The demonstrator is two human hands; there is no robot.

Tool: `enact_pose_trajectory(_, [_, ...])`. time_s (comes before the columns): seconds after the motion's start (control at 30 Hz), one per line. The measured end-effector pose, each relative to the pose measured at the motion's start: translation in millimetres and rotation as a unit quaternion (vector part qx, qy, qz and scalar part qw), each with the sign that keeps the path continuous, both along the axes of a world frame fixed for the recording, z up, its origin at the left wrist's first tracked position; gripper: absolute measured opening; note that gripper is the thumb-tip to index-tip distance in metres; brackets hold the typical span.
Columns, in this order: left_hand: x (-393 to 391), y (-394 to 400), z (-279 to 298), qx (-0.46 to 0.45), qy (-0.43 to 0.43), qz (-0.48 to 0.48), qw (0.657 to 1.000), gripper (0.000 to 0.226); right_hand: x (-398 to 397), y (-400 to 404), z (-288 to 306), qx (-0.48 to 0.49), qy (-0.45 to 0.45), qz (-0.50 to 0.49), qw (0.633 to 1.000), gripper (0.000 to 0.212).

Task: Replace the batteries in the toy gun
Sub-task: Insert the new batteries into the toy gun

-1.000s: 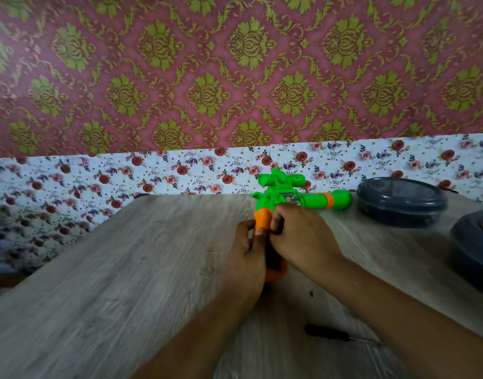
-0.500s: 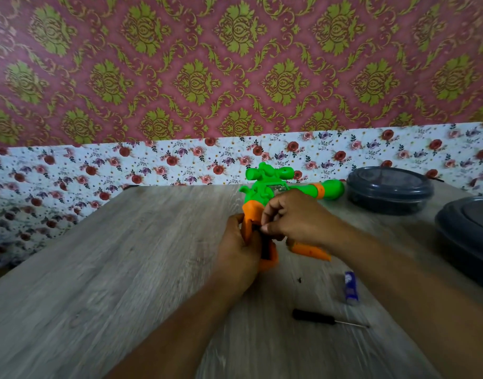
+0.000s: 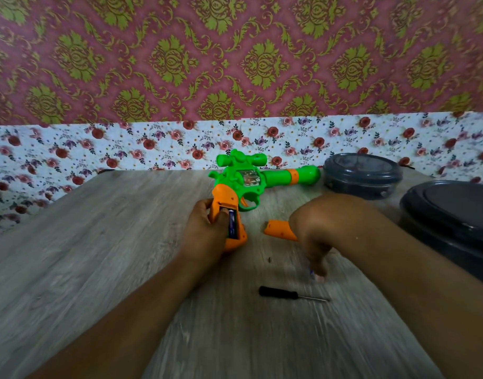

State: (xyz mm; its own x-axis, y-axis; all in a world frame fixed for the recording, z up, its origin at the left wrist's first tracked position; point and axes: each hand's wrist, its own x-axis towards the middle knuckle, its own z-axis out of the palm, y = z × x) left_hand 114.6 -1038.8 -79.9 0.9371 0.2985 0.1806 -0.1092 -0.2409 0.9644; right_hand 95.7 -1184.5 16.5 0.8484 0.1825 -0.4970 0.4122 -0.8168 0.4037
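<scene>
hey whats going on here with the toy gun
A person is changing the batteries in a green and orange plastic toy gun on a grey wood-grain table. The left hand grips the orange handle, whose compartment is open with a blue battery showing inside. The orange battery cover lies on the table. The right hand reaches down near a small black-handled screwdriver; blur hides what its fingertips touch.

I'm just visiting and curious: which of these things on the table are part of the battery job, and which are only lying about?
Part of the job:
toy gun
battery in the grip
orange cover
screwdriver
battery under the right hand

Lying about:
round dark container
larger dark container
</scene>
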Motion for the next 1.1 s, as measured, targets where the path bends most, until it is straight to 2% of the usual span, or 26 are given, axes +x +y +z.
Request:
enact_pose_trajectory(0.07, [-1, 0, 0, -0.002, 0.003, 0.006, 1.0, 0.024, 2, 1, -1, 0.025, 0.009, -0.021, 0.999, 0.068])
enact_pose_trajectory(0.17, [-1, -1, 0, -0.032, 0.0, 0.006, 0.999, 0.024, 10, -3, -4, 0.119, 0.006, -0.025, 0.993, 0.023])
enact_pose_trajectory(0.27, [1, 1, -1, -0.05, 0.004, 0.005, 0.999, 0.022, 16, -2, -4, 0.243, -0.012, 0.017, 0.97, 0.03])
enact_pose_trajectory(0.37, [2, 1, -3, -0.045, 0.004, 0.014, 0.999, 0.015, 17, 5, -6, 0.403, -0.006, 0.067, 0.913, 0.034])
enact_pose_trajectory(0.47, [3, 2, -5, -0.079, 0.012, 0.011, 0.997, 0.019, 15, 16, -12, 0.497, -0.008, 0.084, 0.864, 0.044])
enact_pose_trajectory(0.6, [7, 6, -4, -0.121, 0.036, 0.02, 0.992, 0.018, 17, 22, -18, 0.535, -0.003, 0.089, 0.84, 0.044])
enact_pose_trajectory(0.73, [10, 6, -3, -0.13, 0.036, 0.028, 0.99, 0.008, 17, 21, -17, 0.553, 0.019, 0.077, 0.83, 0.04])
enact_pose_trajectory(1.0, [11, 10, -3, -0.158, 0.039, 0.009, 0.987, 0.02, 14, 27, -26, 0.55, 0.051, 0.066, 0.831, 0.017])
enact_pose_trajectory(1.1, [10, 12, -1, -0.171, 0.05, 0.002, 0.984, 0.02, 12, 30, -28, 0.537, 0.046, 0.074, 0.839, 0.02])
